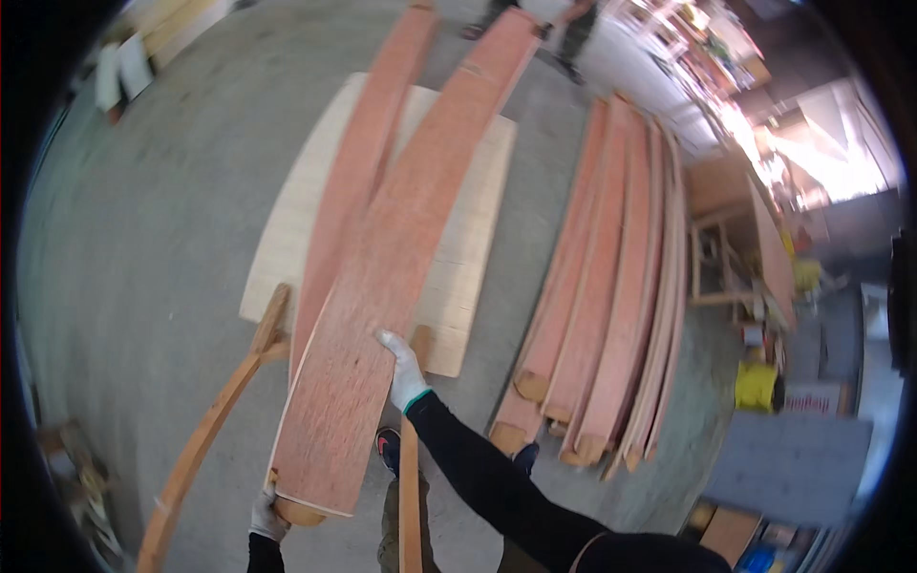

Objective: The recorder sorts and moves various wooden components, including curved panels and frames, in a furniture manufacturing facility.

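Observation:
A long reddish wooden plank [377, 277] runs away from me, tilted, its near end close to my body. My left hand [267, 516], in a white glove, is closed around the near left corner; its fingers are partly hidden. Farther up the right edge, my gloved right hand [406, 371] grips the plank with the thumb side on top. A second reddish plank [368, 143] lies to the left, partly covered by the first. Wooden trestle bars stand near the close end, one at the left [215, 411] and one between my feet [410, 477].
A pale plywood sheet [287, 229] lies beneath the planks. Several reddish planks [616, 286] are stacked on the floor at right. Another person [576, 38] stands at the far end, a hand near the plank. Grey panels [788, 463] and a yellow container [756, 386] are at the right.

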The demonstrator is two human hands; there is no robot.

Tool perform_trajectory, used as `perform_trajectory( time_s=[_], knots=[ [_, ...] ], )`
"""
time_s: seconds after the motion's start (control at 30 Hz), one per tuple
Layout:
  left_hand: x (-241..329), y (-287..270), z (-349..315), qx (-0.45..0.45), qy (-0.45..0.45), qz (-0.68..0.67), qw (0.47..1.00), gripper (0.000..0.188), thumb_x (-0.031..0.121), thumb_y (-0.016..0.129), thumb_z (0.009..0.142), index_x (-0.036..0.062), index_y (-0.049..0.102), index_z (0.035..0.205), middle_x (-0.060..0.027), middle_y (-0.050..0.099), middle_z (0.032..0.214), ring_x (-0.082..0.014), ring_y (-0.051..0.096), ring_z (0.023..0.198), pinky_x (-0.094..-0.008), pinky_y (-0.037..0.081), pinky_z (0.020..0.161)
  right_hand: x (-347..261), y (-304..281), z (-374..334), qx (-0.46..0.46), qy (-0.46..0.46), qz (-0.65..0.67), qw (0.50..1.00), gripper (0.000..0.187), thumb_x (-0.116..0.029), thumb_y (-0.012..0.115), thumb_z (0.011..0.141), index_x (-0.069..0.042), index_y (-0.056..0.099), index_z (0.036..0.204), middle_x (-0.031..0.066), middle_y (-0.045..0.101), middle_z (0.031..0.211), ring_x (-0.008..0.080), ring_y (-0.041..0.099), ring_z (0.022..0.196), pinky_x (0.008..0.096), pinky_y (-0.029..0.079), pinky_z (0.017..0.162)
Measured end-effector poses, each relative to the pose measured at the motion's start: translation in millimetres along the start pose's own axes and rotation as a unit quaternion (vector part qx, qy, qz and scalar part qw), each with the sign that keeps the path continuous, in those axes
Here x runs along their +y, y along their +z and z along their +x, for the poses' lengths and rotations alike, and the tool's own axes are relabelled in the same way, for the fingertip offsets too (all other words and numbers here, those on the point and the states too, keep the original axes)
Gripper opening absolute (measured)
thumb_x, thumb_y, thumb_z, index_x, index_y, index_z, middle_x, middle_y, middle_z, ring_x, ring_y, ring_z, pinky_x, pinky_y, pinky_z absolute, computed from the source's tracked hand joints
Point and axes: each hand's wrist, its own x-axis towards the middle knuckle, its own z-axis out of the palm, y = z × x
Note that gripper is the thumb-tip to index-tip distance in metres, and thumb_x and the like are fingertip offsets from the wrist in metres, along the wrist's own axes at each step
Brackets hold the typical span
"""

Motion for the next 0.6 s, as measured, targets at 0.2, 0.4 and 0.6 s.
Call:
perform_trajectory(
  time_s=[0.2, 0.4, 0.6],
  knots=[
    [-9, 105, -9, -0.131, -0.12, 0.184, 0.967, 0.061, 0.011, 0.07, 0.089, 0.0075, 0.045, 0.144, -0.0088, 0.06, 0.134, -0.0257, 0.062, 0.121, -0.043, 0.058, 0.094, -156, -19, -94, 0.02, -0.065, -0.031, 0.997, 0.057, -0.035, 0.067, 0.091, 0.0, 0.055, 0.134, 0.015, 0.065, 0.126, 0.0268, 0.063, 0.116, 0.0412, 0.049, 0.102],
    [-157, 275, -25, -0.204, -0.223, 0.261, 0.917, 0.058, 0.006, 0.066, 0.092, 0.0143, 0.046, 0.146, -0.0035, 0.065, 0.126, -0.0149, 0.066, 0.106, -0.0268, 0.055, 0.064, -292, -166, -201, 0.054, -0.079, -0.031, 0.995, 0.049, -0.033, 0.067, 0.092, -0.001, 0.061, 0.128, 0.0139, 0.069, 0.121, 0.0253, 0.067, 0.11, 0.0393, 0.052, 0.099],
    [-409, 348, 4, -0.267, -0.256, 0.224, 0.902, 0.06, 0.004, 0.064, 0.093, 0.0147, 0.043, 0.148, -0.0005, 0.063, 0.123, -0.0162, 0.065, 0.106, -0.026, 0.048, 0.058, -394, -347, -303, 0.163, -0.116, -0.105, 0.974, 0.05, -0.027, 0.072, 0.088, 0.001, 0.062, 0.127, 0.0135, 0.069, 0.123, 0.0259, 0.066, 0.112, 0.04, 0.052, 0.101]
  ],
)
